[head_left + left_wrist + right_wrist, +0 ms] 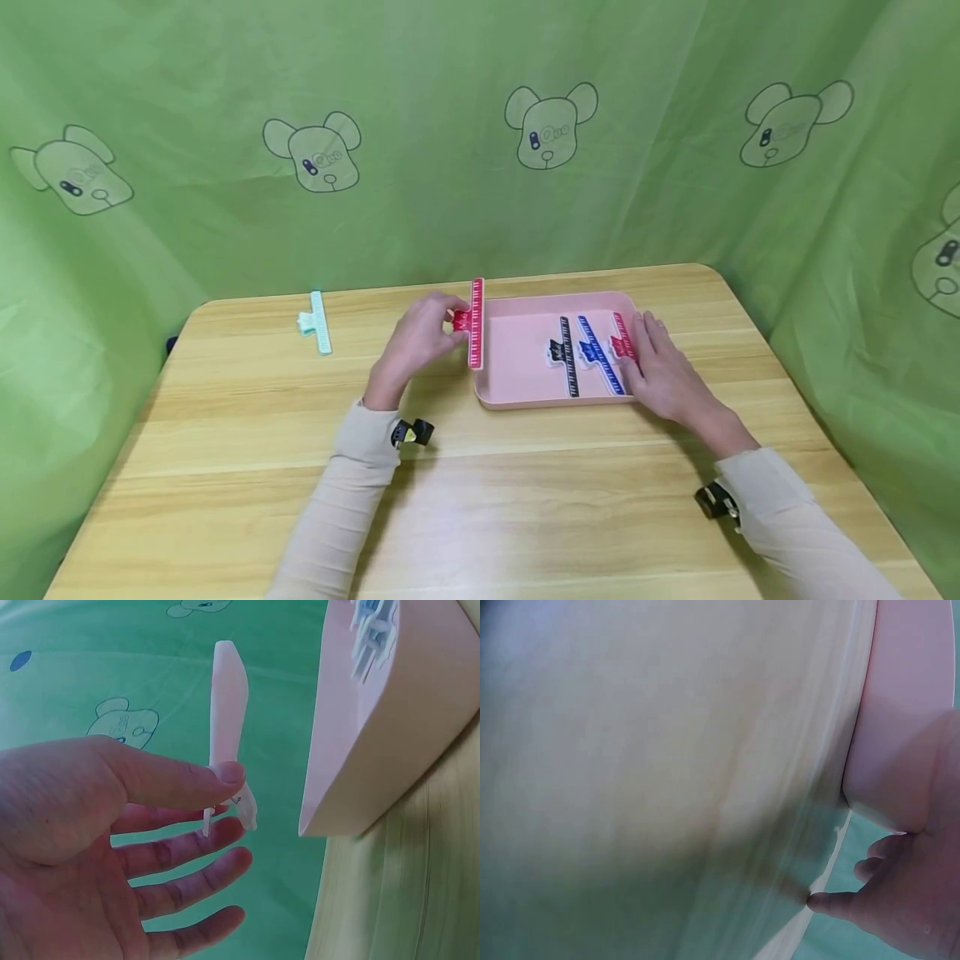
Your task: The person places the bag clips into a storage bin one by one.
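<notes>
A red clip with a piano-key bar [476, 325] is pinched between the thumb and index finger of my left hand [422, 335]. It stands just off the left end of the pink tray [517, 402]; in the left wrist view the clip's pale underside [229, 705] shows, the other fingers spread loosely below. My right hand [663, 375] holds the tray's right end, thumb over the rim and fingers along the outer wall. In the tray lie a black clip [570, 358], a blue clip [600, 354] and another red clip [619, 337], partly hidden by that hand.
A mint-green clip [320, 322] lies on the wooden table [480, 517] at the back left. Behind the table and along its sides hangs a green curtain [435, 208] with printed bear heads. Black wrist cameras sit at both cuffs.
</notes>
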`<action>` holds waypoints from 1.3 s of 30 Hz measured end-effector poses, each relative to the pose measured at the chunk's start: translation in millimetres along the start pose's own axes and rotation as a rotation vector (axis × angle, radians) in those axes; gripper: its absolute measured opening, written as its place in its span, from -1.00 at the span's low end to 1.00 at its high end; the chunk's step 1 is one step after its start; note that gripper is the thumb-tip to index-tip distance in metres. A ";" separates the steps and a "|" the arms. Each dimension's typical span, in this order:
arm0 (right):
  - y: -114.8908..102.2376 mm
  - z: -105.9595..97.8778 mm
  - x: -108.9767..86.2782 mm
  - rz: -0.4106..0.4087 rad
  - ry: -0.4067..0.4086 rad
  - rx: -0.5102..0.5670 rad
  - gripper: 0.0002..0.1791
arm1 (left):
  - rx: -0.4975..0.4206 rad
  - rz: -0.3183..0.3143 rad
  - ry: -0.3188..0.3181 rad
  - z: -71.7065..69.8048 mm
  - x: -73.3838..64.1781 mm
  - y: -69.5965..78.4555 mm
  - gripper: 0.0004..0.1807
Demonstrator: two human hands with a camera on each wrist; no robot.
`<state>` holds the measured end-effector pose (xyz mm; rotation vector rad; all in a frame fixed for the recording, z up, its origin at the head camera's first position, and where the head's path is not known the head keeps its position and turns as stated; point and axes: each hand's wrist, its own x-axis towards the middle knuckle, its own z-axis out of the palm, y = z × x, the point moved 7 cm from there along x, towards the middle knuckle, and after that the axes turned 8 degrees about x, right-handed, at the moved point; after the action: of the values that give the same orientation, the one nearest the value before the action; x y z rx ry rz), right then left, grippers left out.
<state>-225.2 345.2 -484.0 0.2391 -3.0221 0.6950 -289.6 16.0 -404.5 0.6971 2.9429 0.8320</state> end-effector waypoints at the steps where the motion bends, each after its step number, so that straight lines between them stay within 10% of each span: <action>1: 0.1 0.0 -0.2 0.001 0.001 0.002 -0.19 | -0.002 0.001 -0.001 1.4 0.8 1.6 -0.55; 39: 2.0 1.3 0.1 0.016 -0.012 0.004 -0.19 | 0.217 0.057 -0.103 54.1 19.8 38.2 -0.57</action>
<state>-225.6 346.4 -486.0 0.2208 -3.0371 0.7037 -284.9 80.2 -429.7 0.8106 2.9591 0.4660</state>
